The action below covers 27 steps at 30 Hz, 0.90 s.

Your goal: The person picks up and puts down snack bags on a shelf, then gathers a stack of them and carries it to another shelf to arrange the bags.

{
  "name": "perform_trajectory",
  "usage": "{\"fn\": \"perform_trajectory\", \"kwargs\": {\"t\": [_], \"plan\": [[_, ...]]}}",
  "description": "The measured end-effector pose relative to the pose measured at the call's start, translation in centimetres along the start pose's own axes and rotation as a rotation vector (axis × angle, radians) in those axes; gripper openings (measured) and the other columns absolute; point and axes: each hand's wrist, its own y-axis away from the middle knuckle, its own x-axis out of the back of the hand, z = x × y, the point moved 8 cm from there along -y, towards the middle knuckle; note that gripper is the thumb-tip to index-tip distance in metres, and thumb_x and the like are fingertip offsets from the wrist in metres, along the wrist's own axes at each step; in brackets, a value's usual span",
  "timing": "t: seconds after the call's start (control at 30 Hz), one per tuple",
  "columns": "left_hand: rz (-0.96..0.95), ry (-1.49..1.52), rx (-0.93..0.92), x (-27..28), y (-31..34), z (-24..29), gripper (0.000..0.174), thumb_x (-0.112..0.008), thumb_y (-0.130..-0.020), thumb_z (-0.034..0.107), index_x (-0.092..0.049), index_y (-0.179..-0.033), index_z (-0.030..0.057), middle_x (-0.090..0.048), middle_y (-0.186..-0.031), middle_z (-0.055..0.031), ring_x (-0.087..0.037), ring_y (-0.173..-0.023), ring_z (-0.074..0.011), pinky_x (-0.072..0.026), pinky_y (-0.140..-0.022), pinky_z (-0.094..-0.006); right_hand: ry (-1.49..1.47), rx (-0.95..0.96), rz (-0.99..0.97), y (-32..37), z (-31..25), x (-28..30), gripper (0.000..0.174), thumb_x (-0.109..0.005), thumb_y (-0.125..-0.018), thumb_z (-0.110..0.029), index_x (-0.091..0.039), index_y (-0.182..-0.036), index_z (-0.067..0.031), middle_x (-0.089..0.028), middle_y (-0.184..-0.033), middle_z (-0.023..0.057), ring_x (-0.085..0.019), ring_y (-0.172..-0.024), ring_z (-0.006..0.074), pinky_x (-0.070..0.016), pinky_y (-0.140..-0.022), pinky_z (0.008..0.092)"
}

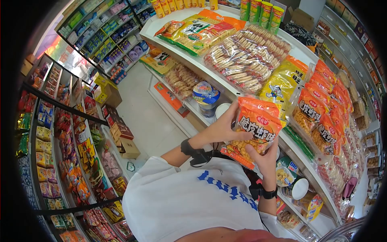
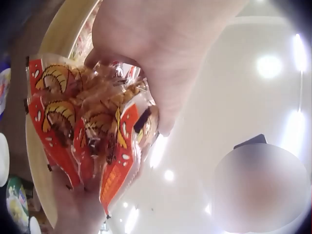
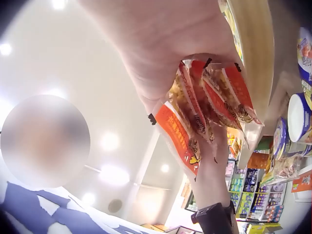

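Several orange-and-clear snack bags (image 1: 258, 113), stacked face to face, are held in front of the chest beside the counter's edge. My left hand (image 1: 226, 126) grips the stack from its left side, thumb across the front bag. On the lower right side my right hand (image 1: 264, 159) holds the same stack, its thumb also on the front. Golden crunchy pieces show through the clear part of the bags. In the left wrist view the bag ends (image 2: 63, 126) fan out below the palm, and in the right wrist view the bags (image 3: 204, 102) hang side by side.
Matching orange bags (image 1: 310, 107) stand in rows on the white counter (image 1: 193, 64), right of yellow bags (image 1: 282, 82) and packs of round crackers (image 1: 246, 56). Below are tubs (image 1: 206, 97) on a shelf. Snack racks (image 1: 72, 149) line the left, with cardboard boxes (image 1: 125, 141) on the floor.
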Motion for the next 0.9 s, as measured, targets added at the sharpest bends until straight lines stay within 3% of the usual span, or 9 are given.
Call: {"fn": "perform_trajectory", "kwargs": {"t": [0.2,0.3,0.37,0.43,0.5,0.57,0.67,0.8,0.9], "plan": [[-0.164,-0.042,-0.061,3.0,-2.0,1.5,0.078,-0.078,-0.089,0.026,-0.036,-0.151,0.0052,-0.05,-0.146,-0.0109,-0.056,-0.121,-0.0177,-0.0446,-0.107,-0.0374,-0.156,-0.026,0.164,1.6,3.5,4.9,0.087,-0.085,-0.081,-0.018,-0.03,-0.147,-0.0019,-0.053,-0.135,0.0113,-0.055,-0.121,0.0196,-0.0466,-0.102,0.0355],[0.135,-0.151,-0.139,9.2,-3.9,2.6,0.056,-0.065,-0.099,0.03,-0.046,-0.144,0.0027,-0.058,-0.138,-0.0139,-0.058,-0.124,-0.0226,-0.0458,-0.106,-0.0379,-0.189,-0.019,0.209,2.7,4.0,6.0,0.087,-0.085,-0.08,-0.022,-0.032,-0.146,-0.0011,-0.053,-0.134,0.0107,-0.055,-0.119,0.0187,-0.0456,-0.101,0.0347],[0.422,-0.236,-0.172,15.0,-5.3,4.5,0.032,-0.059,-0.102,0.017,-0.058,-0.13,0.0008,-0.07,-0.117,-0.0123,-0.067,-0.107,-0.02,-0.0506,-0.097,-0.0337,-0.193,-0.032,0.234,3.6,4.0,6.2,0.088,-0.086,-0.079,-0.024,-0.033,-0.145,-0.001,-0.053,-0.135,0.0102,-0.055,-0.12,0.0189,-0.0454,-0.102,0.0349],[0.647,-0.325,-0.262,22.0,-6.8,5.4,0.023,-0.061,-0.1,0.013,-0.064,-0.118,-0.0009,-0.072,-0.107,-0.0102,-0.068,-0.1,-0.018,-0.0531,-0.09,-0.0315,-0.193,-0.064,0.254,4.3,4.0,6.3,0.09,-0.087,-0.078,-0.026,-0.033,-0.145,-0.0009,-0.053,-0.135,0.0098,-0.055,-0.12,0.0189,-0.0452,-0.102,0.035],[0.799,-0.409,-0.376,29.7,-8.4,5.0,0.026,-0.064,-0.098,0.017,-0.064,-0.115,-0.0032,-0.073,-0.1,-0.0089,-0.068,-0.097,-0.0178,-0.051,-0.092,-0.0309,-0.186,-0.117,0.272,5.1,4.3,6.3,0.093,-0.089,-0.076,-0.029,-0.033,-0.145,-0.0007,-0.053,-0.136,0.0093,-0.055,-0.12,0.0188,-0.0449,-0.103,0.035],[0.952,-0.748,-0.314,37.9,-10.1,4.2,0.044,-0.074,-0.091,0.025,-0.059,-0.12,-0.0047,-0.068,-0.114,-0.017,-0.066,-0.106,-0.0222,-0.0503,-0.093,-0.0326,-0.179,-0.132,0.257,5.4,4.6,6.1,0.097,-0.09,-0.074,-0.031,-0.033,-0.146,-0.0004,-0.053,-0.136,0.0092,-0.055,-0.12,0.0189,-0.0447,-0.103,0.0351],[1.08,-1.285,-0.215,44.8,-12.5,4.2,0.085,-0.083,-0.078,0.043,-0.046,-0.137,-0.006,-0.052,-0.135,-0.029,-0.051,-0.128,-0.0363,-0.0429,-0.104,-0.0471,-0.162,-0.169,0.318,6.2,5.7,6.3,0.099,-0.089,-0.074,-0.032,-0.032,-0.148,0.0003,-0.053,-0.137,0.009,-0.055,-0.12,0.0194,-0.0443,-0.104,0.035],[0.965,-1.6,-0.03,53.8,-15.4,0.4,0.127,-0.086,-0.065,0.058,-0.021,-0.153,-0.005,-0.03,-0.149,-0.0393,-0.024,-0.14,-0.055,-0.0271,-0.107,-0.0718,-0.111,-0.24,0.319,7.6,8.8,7.5,0.097,-0.085,-0.075,-0.029,-0.031,-0.149,0.0009,-0.053,-0.137,0.0094,-0.054,-0.12,0.0201,-0.043,-0.104,0.0346],[0.938,-1.607,0.295,57.0,-16.1,-1.4,0.127,-0.087,-0.064,0.058,-0.022,-0.154,-0.0036,-0.027,-0.151,-0.0395,-0.022,-0.143,-0.0542,-0.0318,-0.104,-0.0714,-0.079,-0.221,0.412,7.7,8.6,6.8,0.096,-0.082,-0.076,-0.029,-0.03,-0.15,0.0008,-0.052,-0.138,0.01,-0.052,-0.122,0.0202,-0.0416,-0.105,0.0343]]}}
